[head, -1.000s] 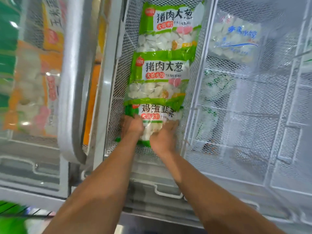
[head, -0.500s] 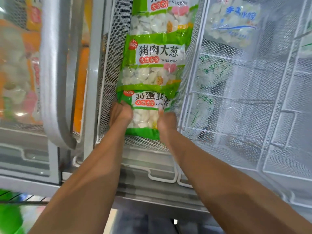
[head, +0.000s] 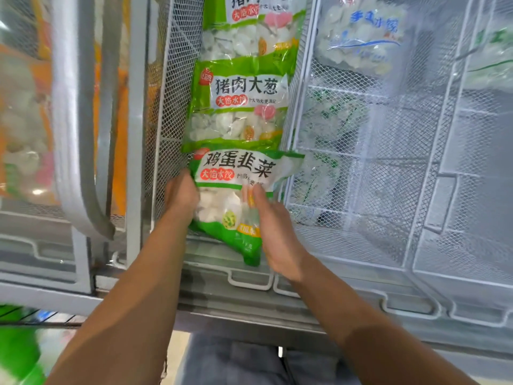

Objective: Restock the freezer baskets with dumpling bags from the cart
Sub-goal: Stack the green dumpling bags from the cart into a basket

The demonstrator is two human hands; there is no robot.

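Observation:
A green-and-white dumpling bag [head: 236,195] lies tilted at the near end of a white mesh freezer basket [head: 172,87]. My left hand [head: 180,194] grips its left edge. My right hand [head: 274,232] holds its right side, fingers on the clear window. Its lower corner hangs over the basket's front rim. Beyond it, two more green dumpling bags [head: 238,107] [head: 249,26] lie in a row in the same basket.
The basket to the right [head: 361,190] holds a clear bag with blue print [head: 361,40] at its far end and frosted bags beneath the mesh. A grey freezer lid handle [head: 75,120] stands at the left, orange packs [head: 25,134] behind glass. Green cart goods [head: 16,354] show at lower left.
The nearest bag has been lifted and tilted toward me, its label now fully showing. My right hand slid lower along its right edge; the view shifted down.

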